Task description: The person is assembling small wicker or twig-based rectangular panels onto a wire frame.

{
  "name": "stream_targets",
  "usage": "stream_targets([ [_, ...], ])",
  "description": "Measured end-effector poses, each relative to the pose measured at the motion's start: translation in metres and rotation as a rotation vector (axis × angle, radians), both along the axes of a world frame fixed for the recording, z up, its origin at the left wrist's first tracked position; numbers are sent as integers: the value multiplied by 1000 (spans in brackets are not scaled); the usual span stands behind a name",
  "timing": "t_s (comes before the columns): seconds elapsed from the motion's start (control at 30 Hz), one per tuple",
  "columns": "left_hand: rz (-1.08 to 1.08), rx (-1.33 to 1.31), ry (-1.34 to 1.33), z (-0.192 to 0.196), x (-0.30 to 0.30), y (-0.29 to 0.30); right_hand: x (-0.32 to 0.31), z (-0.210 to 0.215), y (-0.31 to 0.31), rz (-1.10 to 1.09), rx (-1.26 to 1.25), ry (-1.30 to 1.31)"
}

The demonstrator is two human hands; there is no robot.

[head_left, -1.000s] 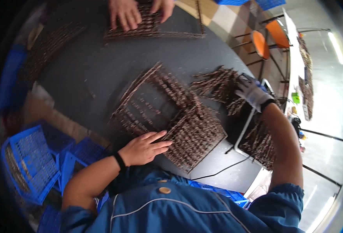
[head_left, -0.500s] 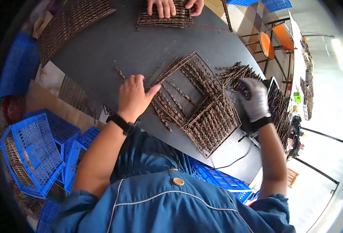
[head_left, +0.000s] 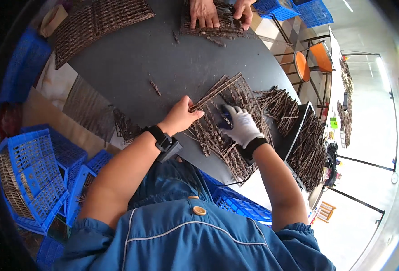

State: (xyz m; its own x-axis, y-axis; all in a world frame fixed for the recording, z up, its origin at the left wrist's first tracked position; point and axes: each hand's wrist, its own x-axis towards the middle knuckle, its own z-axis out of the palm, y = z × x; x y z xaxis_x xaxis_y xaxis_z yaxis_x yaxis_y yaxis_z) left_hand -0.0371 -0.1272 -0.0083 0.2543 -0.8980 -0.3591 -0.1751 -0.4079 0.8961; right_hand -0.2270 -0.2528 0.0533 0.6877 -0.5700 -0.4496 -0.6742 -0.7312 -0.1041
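Observation:
A brown woven wicker frame (head_left: 235,97) lies on the dark round table (head_left: 163,58) in front of me. My left hand (head_left: 180,116), bare with a black watch on the wrist, grips the frame's near left corner. My right hand (head_left: 240,126), in a white glove, rests on the middle of the frame and holds a small blue tool (head_left: 226,118). Much of the frame's centre is hidden under both hands.
Across the table another person's two hands (head_left: 217,10) press on a second wicker panel (head_left: 208,27). A large woven panel (head_left: 100,22) lies far left. A heap of wicker strands (head_left: 299,131) sits to the right. Blue plastic crates (head_left: 32,176) stand at my left; orange chairs (head_left: 314,58) stand beyond.
My left hand moved from the table's left side onto the frame's corner. My right hand came in from the right edge to the frame's middle. The view shifted.

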Motion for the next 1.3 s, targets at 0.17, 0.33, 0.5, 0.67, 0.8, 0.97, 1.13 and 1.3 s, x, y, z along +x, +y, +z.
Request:
stream_targets([
  [0.17,96,-41,123,-8,-9,-9,5,-15,4,-2,-62,45],
  [0.33,55,-158,454,3,-1,-17,-20,-26,-38,-486,789,-386],
  [0.5,22,-318,494,22,-10,-34,-21,-23,-46,-277,960,-334],
  [0.67,-42,-360,-112,38,-18,-58,-3,-9,-28,-413,959,-309],
  [0.8,171,-469,49,33,0,-42,-3,5,-31,-630,1131,-470],
  [0.97,125,78,1082,7,-43,23,-5,18,-27,-660,1290,-634],
  [1.13,211,-161,1216,-5,-96,20,2,32,-19,-648,1318,-669],
  [1.3,119,-180,1544,-2,-81,21,7,53,-32,-541,1346,-624],
])
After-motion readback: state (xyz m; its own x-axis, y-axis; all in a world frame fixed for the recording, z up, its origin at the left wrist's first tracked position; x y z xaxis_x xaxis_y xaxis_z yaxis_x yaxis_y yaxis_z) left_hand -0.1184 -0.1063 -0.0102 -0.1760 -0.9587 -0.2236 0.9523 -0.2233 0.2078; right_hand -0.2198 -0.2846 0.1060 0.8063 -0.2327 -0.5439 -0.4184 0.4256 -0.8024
